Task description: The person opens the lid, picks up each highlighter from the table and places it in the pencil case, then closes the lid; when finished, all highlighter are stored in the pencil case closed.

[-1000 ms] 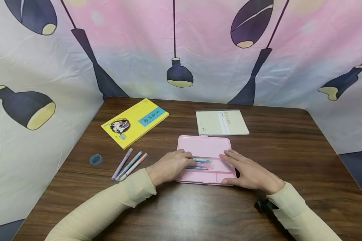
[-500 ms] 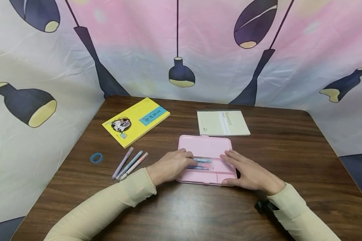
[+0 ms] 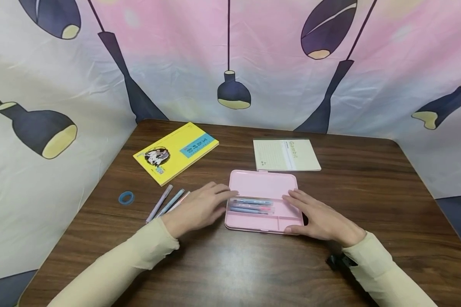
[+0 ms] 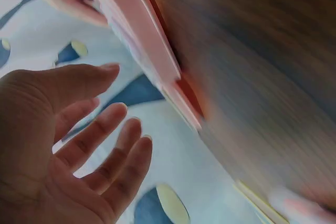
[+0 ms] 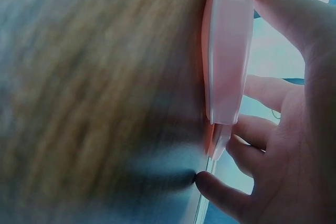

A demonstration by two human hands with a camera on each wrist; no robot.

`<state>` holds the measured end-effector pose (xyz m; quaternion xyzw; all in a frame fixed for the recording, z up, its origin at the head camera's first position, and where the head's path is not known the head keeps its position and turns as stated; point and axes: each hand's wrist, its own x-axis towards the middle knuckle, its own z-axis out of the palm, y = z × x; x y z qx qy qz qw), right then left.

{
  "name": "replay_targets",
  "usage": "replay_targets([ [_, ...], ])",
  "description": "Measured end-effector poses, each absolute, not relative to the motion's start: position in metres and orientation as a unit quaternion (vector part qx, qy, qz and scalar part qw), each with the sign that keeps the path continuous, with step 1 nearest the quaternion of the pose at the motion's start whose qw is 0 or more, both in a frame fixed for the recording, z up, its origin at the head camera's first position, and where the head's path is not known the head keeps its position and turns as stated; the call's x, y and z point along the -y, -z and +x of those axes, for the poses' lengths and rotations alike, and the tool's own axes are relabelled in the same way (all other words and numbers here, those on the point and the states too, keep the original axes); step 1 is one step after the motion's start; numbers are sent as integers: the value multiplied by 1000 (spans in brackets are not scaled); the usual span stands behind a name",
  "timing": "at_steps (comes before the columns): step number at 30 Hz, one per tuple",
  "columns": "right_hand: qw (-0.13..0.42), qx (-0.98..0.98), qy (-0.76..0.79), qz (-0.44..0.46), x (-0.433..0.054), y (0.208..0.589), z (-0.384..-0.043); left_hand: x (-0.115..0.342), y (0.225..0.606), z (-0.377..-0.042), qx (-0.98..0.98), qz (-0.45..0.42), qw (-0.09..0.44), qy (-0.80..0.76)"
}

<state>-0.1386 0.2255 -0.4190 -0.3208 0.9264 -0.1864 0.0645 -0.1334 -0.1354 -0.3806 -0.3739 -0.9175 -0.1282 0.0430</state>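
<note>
An opened pink pencil case point(image 3: 252, 221) lies flat on the table, its lid point(image 3: 263, 184) tipped back. Several pens point(image 3: 251, 206) with blue and pink parts lie side by side in its long compartment. My left hand point(image 3: 199, 207) hovers at the case's left side, fingers loosely extended, with nothing in its grasp in the left wrist view. On the case's right side my right hand point(image 3: 322, 217) rests with spread fingers, thumb at the front right corner and fingertips near the hinge. Three more pens point(image 3: 164, 200) lie left of the case, partly hidden behind my left hand.
A blue tape ring point(image 3: 126, 198) lies at the left. Toward the back left is a yellow book point(image 3: 173, 155), and a cream notebook point(image 3: 286, 154) sits just behind the case. The brown wooden table point(image 3: 230, 264) meets a patterned cloth at its back edge.
My left hand has let go of the pens in the case and moved left, out of it. The right hand stays at the case's right side.
</note>
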Motion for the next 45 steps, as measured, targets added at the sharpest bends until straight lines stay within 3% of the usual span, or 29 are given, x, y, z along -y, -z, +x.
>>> replay_targets([
  [8,66,-927,183,-321,-226,417,-141,187,375,-112,952,-264,43,152],
  [15,64,-928,180,-319,-229,415,-144,219,380,-96,960,-225,70,153],
  [22,65,-930,178,-315,-230,413,-145,232,384,-84,967,-180,64,166],
  [45,66,-929,185,-314,-227,419,-140,236,401,-78,969,-195,83,129],
])
